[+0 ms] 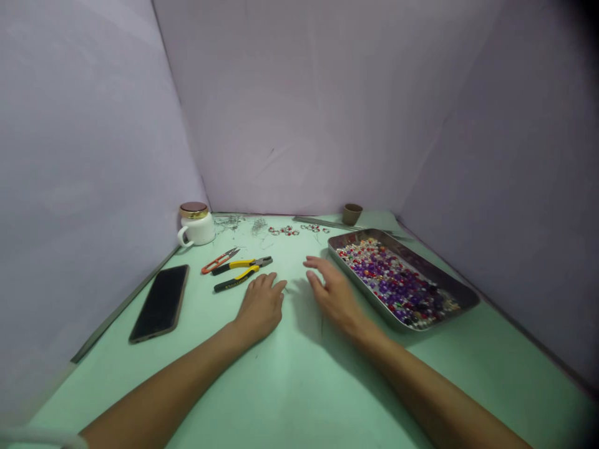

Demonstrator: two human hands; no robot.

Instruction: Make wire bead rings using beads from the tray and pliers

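While both forearms reach in from six o'clock, the left hand (260, 305) lies palm-down on the green table (290, 386) with its fingers loosely curled and nothing in its grasp. Just at its one o'clock, the right hand (333, 292) hovers or rests flat with fingers spread, also released; whether a fine wire lies under the fingertips I cannot tell. Touching the right hand's three o'clock side stands the steel tray (456, 288) of mixed beads (393, 280), so a short sideways reach would serve best, keeping the wrist low to avoid tipping its rim. Near the left hand's eleven o'clock lie the yellow-handled pliers (242, 272) and orange snips (219, 260). At nine o'clock rests a dark phone (160, 304). Farther off, towards twelve, sit finished bead rings (286, 231), thin wire scraps (230, 221), a white lidded mug (195, 224) and a small brown cup (352, 214).
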